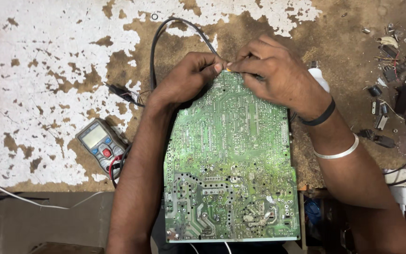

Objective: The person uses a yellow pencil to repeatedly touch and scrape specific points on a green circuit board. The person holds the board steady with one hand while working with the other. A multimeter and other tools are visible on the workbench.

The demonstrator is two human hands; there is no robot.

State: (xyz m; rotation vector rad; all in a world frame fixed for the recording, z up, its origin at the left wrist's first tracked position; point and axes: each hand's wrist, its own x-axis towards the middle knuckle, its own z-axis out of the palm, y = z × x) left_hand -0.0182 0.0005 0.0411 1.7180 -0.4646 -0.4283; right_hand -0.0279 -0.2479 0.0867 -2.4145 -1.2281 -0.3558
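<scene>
I see one green circuit board, solder side up, lying on the worn desk. My two hands meet at its far edge: the left hand and right hand both pinch closed on one small yellow-tipped part, too small to identify. One multimeter sits left; one black cable loops beyond. Two bands circle my right wrist.

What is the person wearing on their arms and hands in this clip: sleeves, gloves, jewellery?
Both forearms are bare, with no sleeves in view and no gloves. The left hand and its wrist carry nothing. Past the right hand, the wrist wears a black band and, further up the forearm, a thin silver bangle.
</scene>
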